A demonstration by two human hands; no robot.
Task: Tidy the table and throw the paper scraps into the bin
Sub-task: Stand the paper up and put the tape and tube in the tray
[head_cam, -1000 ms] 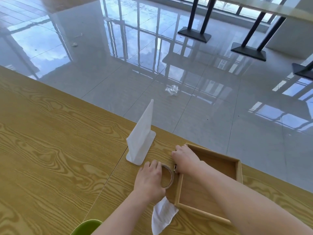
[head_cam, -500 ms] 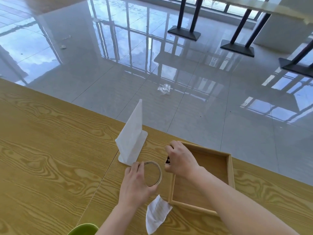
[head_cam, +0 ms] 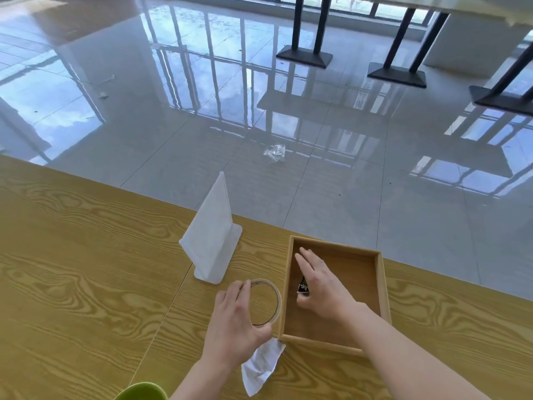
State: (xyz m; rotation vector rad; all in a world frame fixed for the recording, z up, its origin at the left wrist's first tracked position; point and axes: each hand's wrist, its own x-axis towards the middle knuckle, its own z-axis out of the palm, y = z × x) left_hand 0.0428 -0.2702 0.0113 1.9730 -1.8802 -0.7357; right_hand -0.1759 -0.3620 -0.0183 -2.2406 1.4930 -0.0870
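Note:
My left hand (head_cam: 235,321) grips a roll of beige tape (head_cam: 269,298) lying flat on the wooden table (head_cam: 72,284), just left of a shallow wooden tray (head_cam: 380,287). Inside the tray, my right hand (head_cam: 320,284) holds a small dark object (head_cam: 303,285) low over the tray floor, thumb and fingers around it. A crumpled white paper scrap (head_cam: 261,366) lies on the table below my left hand, by the tray's near left corner. A white standing sign holder (head_cam: 212,241) stands beyond the tape.
A green rim (head_cam: 141,393), perhaps a bin or chair, shows at the bottom edge. The table's far edge runs just behind the tray. On the glossy floor beyond lie a clear plastic wrapper (head_cam: 274,153) and small litter (head_cam: 103,95). Black table bases (head_cam: 304,57) stand further back.
My right hand has moved from the tray's left rim into the tray with the small dark object. My left hand has stayed on the tape roll. The camera has tilted.

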